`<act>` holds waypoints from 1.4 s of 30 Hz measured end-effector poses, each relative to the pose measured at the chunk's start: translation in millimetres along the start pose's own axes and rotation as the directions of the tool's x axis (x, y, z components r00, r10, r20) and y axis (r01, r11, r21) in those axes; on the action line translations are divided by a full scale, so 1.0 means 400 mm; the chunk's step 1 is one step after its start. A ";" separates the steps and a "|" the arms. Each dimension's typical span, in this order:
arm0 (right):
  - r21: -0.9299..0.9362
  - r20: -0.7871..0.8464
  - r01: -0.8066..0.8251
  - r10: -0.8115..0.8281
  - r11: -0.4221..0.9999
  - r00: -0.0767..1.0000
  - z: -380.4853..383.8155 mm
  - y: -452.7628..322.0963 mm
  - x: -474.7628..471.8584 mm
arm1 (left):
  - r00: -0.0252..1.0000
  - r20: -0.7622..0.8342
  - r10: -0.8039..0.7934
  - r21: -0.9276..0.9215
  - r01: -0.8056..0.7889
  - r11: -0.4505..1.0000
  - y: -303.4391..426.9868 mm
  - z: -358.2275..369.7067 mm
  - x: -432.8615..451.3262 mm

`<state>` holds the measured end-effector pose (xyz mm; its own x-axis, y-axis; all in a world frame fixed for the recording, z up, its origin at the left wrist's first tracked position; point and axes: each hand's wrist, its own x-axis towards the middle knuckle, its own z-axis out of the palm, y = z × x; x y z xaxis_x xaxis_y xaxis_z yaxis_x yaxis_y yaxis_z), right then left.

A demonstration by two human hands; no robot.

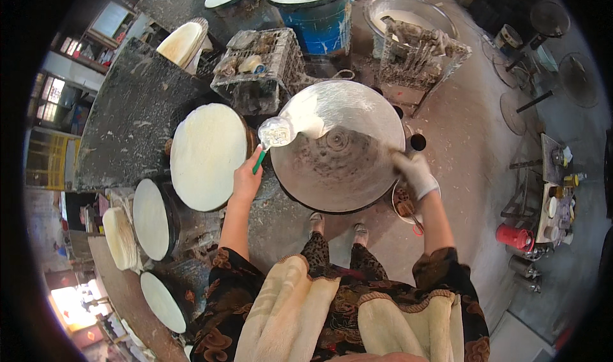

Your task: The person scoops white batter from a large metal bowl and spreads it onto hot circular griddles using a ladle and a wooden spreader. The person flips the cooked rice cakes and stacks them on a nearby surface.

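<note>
My left hand (246, 176) grips the green handle (259, 162) of a ladle. Its rounded bowl (276, 133) is at the left rim of a large round metal pan (316, 185). White batter (330, 104) coats the far part of the pan, while the middle and near part show dark metal with rings at the centre. At the right rim is my right hand (415, 173) in a whitish glove; its fingertips overlap the rim and are blurred, so their grip is unclear. Left of the pan lies a pale round sheet stack or lid (208, 157).
A batter-crusted crate (256, 70) and a blue barrel (313, 24) stand beyond the pan. To their right are a metal basin (448, 17) of white liquid and a crusted stand (414, 55). A bucket (406, 201) sits under my right hand. More pale-topped drums (152, 218) stand left.
</note>
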<state>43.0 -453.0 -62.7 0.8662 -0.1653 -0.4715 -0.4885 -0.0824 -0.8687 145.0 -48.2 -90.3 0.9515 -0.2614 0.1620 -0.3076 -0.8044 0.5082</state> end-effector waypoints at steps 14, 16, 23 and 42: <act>-0.071 0.252 0.098 -0.078 0.993 0.965 -0.036 -0.063 0.142 | 0.956 -0.211 -0.202 -0.091 0.186 0.978 0.074 0.056 -0.208; -0.258 0.216 0.011 0.047 0.966 0.975 -0.038 -0.119 0.176 | 0.955 -0.207 -0.214 -0.157 0.183 0.970 0.093 0.073 -0.224; -0.260 0.568 0.255 -0.066 0.931 0.820 -0.005 0.025 0.117 | 0.916 -0.230 -0.327 -0.229 0.276 0.933 0.127 0.111 -0.333; -0.291 0.560 0.141 0.049 0.946 0.827 -0.052 -0.176 0.263 | 0.988 -0.082 -0.130 -0.092 0.123 0.988 0.246 0.115 -0.496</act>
<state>166.5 -485.1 -48.0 0.7510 0.4101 -0.5175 -0.3705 -0.3869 -0.8444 -74.2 -100.0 -111.6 0.9805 -0.1097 0.1632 -0.1869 -0.7782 0.5995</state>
